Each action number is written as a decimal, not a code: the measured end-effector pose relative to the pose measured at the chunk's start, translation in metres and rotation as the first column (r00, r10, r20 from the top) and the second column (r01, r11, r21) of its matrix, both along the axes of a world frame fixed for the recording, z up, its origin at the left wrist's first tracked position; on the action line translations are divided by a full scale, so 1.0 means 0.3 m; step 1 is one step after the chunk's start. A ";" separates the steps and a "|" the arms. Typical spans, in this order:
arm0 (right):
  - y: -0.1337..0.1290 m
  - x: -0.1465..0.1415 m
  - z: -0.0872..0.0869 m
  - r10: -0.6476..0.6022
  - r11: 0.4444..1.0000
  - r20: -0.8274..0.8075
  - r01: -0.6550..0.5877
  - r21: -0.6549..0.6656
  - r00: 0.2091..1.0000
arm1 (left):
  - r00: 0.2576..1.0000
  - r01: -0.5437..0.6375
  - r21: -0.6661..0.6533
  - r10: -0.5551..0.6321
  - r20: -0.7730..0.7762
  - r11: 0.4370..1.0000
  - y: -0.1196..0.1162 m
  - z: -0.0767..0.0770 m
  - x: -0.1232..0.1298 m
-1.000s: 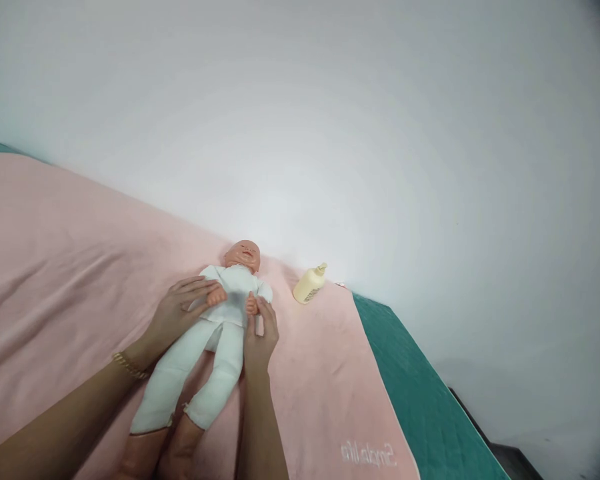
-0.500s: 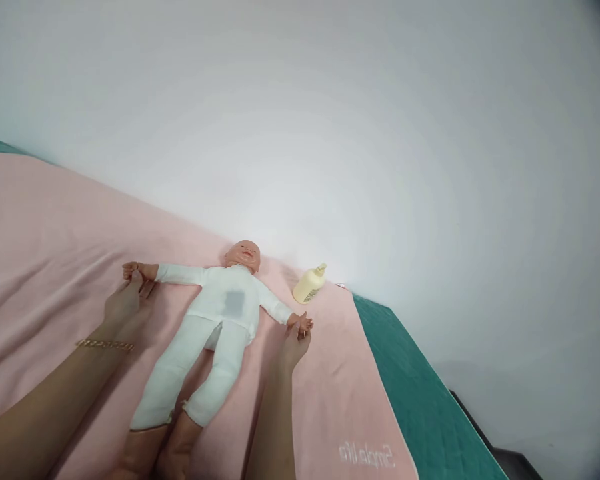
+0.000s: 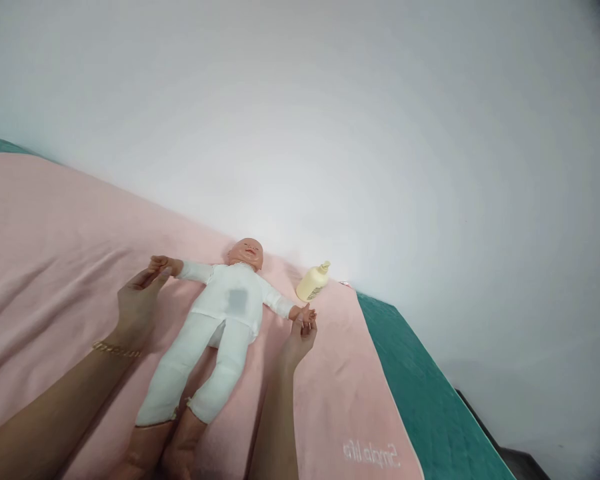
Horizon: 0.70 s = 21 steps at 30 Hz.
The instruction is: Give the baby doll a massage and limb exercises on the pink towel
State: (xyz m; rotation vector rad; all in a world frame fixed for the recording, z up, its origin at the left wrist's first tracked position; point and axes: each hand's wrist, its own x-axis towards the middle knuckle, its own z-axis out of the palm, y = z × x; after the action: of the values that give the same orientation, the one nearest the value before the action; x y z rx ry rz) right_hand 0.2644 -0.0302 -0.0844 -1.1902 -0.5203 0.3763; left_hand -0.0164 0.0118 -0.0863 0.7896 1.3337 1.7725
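A baby doll [image 3: 233,307] in a white cloth body lies on its back on a pink blanket [image 3: 345,380], head toward the wall and arms spread. My left hand [image 3: 143,297], with a gold bracelet at the wrist, is closed on the doll's hand on the left side of the view. On the other side my right hand [image 3: 299,340] pinches the doll's other hand between thumb and fingers. The doll's feet run off the bottom edge of the view.
A pale yellow pump bottle [image 3: 312,283] stands on the blanket beyond my right hand, close to the white wall [image 3: 380,167]. Green bedding [image 3: 420,387] shows past the blanket's right edge. Something dark [image 3: 520,461] lies at the lower right.
My left hand has moved right and slightly up, bringing the doll's hand inward, closer to its body. My right hand keeps its hold with little movement. The view has shifted slightly.
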 end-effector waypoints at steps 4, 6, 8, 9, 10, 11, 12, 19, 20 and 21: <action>-0.027 -0.111 0.037 0.125 0.988 0.312 -0.147 0.047 0.942 | 0.974 0.128 0.078 -0.110 -0.197 0.989 -0.069 0.074 0.082; -0.025 -0.145 0.020 0.156 0.978 0.511 -0.203 0.038 0.845 | 0.885 0.225 0.127 -0.148 -0.441 0.966 -0.069 0.061 0.102; -0.014 -0.160 -0.002 0.116 0.970 0.710 -0.234 0.069 0.694 | 0.731 0.345 0.208 -0.123 -0.671 0.916 -0.049 0.028 0.106; -0.008 -0.163 -0.009 0.073 0.965 0.792 -0.244 0.098 0.607 | 0.650 0.402 0.238 -0.093 -0.754 0.884 -0.036 0.010 0.105; -0.003 -0.165 -0.012 0.024 0.960 0.853 -0.250 0.126 0.522 | 0.575 0.452 0.251 -0.065 -0.816 0.856 -0.023 -0.006 0.102; 0.002 -0.166 -0.012 -0.024 0.956 0.896 -0.251 0.150 0.444 | 0.513 0.484 0.256 -0.034 -0.858 0.837 -0.011 -0.017 0.100; 0.006 -0.167 -0.008 -0.065 0.954 0.923 -0.247 0.169 0.380 | 0.464 0.500 0.260 -0.002 -0.886 0.826 -0.002 -0.025 0.098; 0.015 -0.190 0.019 -0.156 0.947 0.958 -0.240 0.215 0.243 | 0.303 0.541 0.310 0.162 -0.939 0.782 0.019 -0.040 0.108; 0.015 -0.191 0.018 -0.159 0.947 0.959 -0.240 0.215 0.235 | 0.306 0.541 0.308 0.158 -0.939 0.782 0.020 -0.043 0.111; 0.015 -0.192 0.017 -0.157 0.948 0.961 -0.240 0.211 0.226 | 0.314 0.541 0.304 0.147 -0.938 0.784 0.021 -0.046 0.112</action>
State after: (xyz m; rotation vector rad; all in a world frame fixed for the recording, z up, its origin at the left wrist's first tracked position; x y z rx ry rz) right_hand 0.2068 -0.0257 -0.0793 -0.9528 -1.6985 -0.5393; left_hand 0.0174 0.0180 -0.1001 2.5776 1.1483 1.4371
